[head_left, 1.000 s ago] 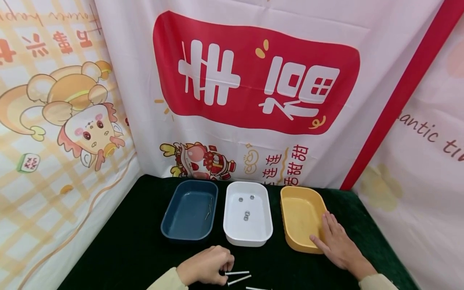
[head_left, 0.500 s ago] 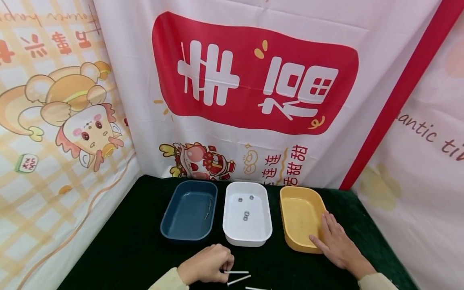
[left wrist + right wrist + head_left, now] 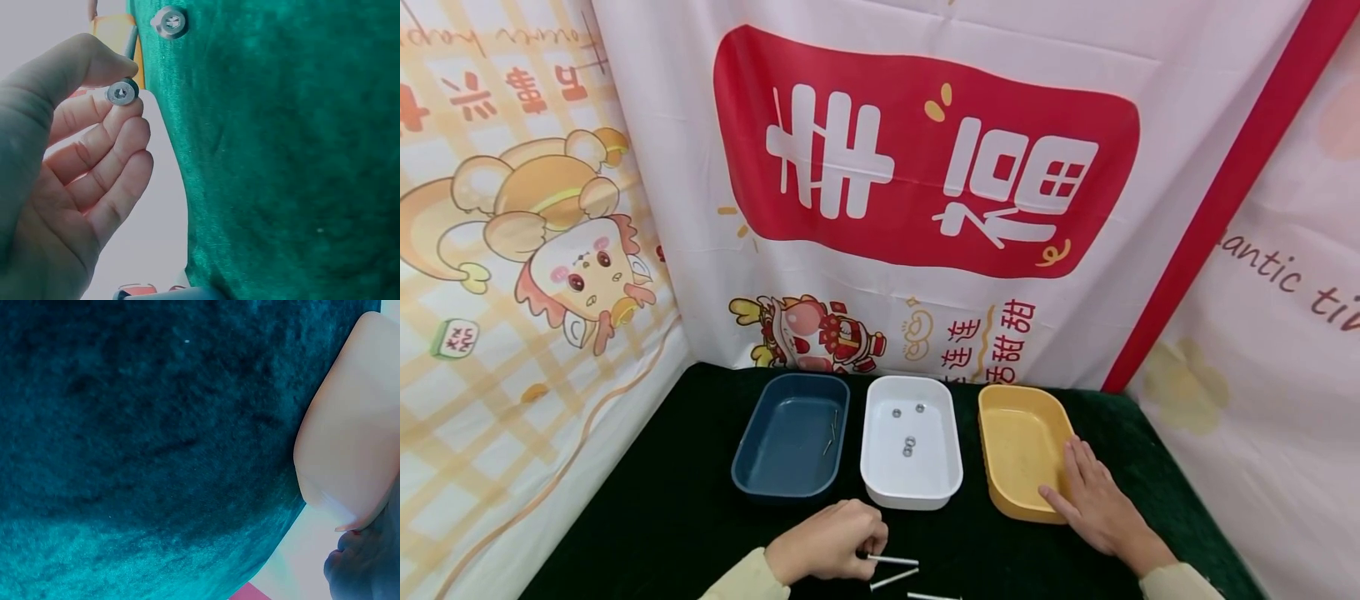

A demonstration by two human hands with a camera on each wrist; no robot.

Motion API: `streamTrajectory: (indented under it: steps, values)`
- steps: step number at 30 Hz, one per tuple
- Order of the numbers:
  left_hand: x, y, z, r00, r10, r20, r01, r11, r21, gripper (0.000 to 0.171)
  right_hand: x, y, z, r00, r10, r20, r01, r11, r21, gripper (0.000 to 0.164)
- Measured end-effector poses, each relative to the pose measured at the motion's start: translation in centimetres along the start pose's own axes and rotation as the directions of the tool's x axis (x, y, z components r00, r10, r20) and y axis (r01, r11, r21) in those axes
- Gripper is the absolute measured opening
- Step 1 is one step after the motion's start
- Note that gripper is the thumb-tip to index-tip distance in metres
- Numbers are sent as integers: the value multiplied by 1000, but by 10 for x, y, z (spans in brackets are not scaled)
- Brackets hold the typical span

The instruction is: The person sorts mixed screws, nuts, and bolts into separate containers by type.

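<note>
My left hand (image 3: pixel 831 542) pinches a bolt (image 3: pixel 122 92) between thumb and index finger; its round head with a hex socket faces the left wrist camera. In the head view its shank points right, just above the dark green cloth. A second bolt (image 3: pixel 895 579) lies below it, and a third bolt (image 3: pixel 934 596) is cut off by the lower edge. My right hand (image 3: pixel 1105 504) rests with extended fingers against the right side of a yellow tray (image 3: pixel 1022 454). The right wrist view shows mostly cloth and a pale, smooth shape I cannot identify.
Left of the yellow tray stands a white tray (image 3: pixel 917 483) with several metal nuts (image 3: pixel 909 447). Farther left is a blue tray (image 3: pixel 778 450) holding thin screws or pins (image 3: pixel 831 433). A printed curtain (image 3: pixel 925 167) hangs right behind the trays.
My left hand has risen slightly, lifting the bolt a little away from the one beneath it. The right hand stays on the yellow tray.
</note>
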State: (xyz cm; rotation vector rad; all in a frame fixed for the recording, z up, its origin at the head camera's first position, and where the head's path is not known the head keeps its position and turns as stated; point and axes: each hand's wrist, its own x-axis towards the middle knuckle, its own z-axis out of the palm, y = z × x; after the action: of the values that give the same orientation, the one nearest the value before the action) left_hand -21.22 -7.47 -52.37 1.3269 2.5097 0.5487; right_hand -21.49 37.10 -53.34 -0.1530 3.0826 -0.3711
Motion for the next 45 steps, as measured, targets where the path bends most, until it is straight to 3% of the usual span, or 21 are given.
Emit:
streamTrajectory:
  steps: [10, 18, 22, 26, 33, 40, 45]
  values:
    - [11, 11, -11, 996, 82, -32, -81, 996, 34, 20, -1, 0, 2, 1000, 2, 9, -2, 1000, 2, 106]
    - [30, 26, -24, 991, 100, -90, -100, 995, 11, 21, 2, 1, 2, 1000, -1, -2, 1, 1000, -3, 105]
    - [40, 30, -28, 982, 128, -140, -122, 991, 50, 21, 2, 1, 2, 1000, -3, -1, 3, 1000, 0, 105]
    - [53, 31, -30, 973, 150, -175, -135, 986, 96, 18, 2, 2, 3, 1000, -3, 0, 3, 1000, -5, 106]
    - [78, 32, -35, 973, 125, -193, -104, 988, 117, 11, 1, 2, 2, 1000, -3, -3, 3, 1000, -5, 105]
    - [110, 38, -41, 953, 184, -240, -132, 968, 215, 13, 0, 2, 2, 1000, -11, -13, 11, 1000, -6, 103]
    - [136, 46, -45, 960, 170, -225, -115, 965, 236, 11, 0, 1, 2, 1000, -18, -20, 18, 1000, -5, 104]
